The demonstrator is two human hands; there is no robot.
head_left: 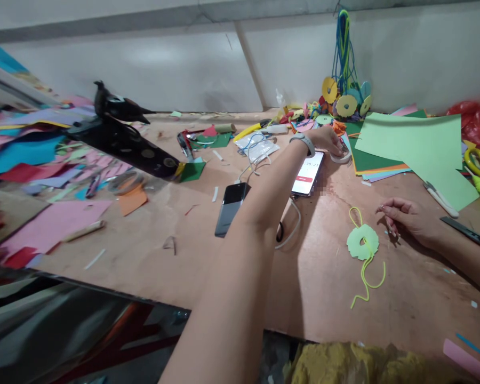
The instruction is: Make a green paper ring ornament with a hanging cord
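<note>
My left hand (325,141), with a pale band (303,143) on its wrist, reaches far forward across the table. Its fingertips close on a whitish roll of tape (341,158) beside a lit phone (306,173). My right hand (404,217) hovers low at the right, its fingers loosely bent and apart, holding nothing that I can see. Just left of it lies a pale green scalloped paper disc (357,248) with a centre hole. Yellow-green cord (368,262) runs through the disc, looped above it and with loose ends below.
A dark phone (229,205) lies by my left forearm. Green paper sheets (408,140), a white-handled tool (440,199) and a cutter (470,234) lie right. Finished-looking discs (347,105) hang by cords at the wall. A black bird figure (118,105) and paper scraps (56,226) are left.
</note>
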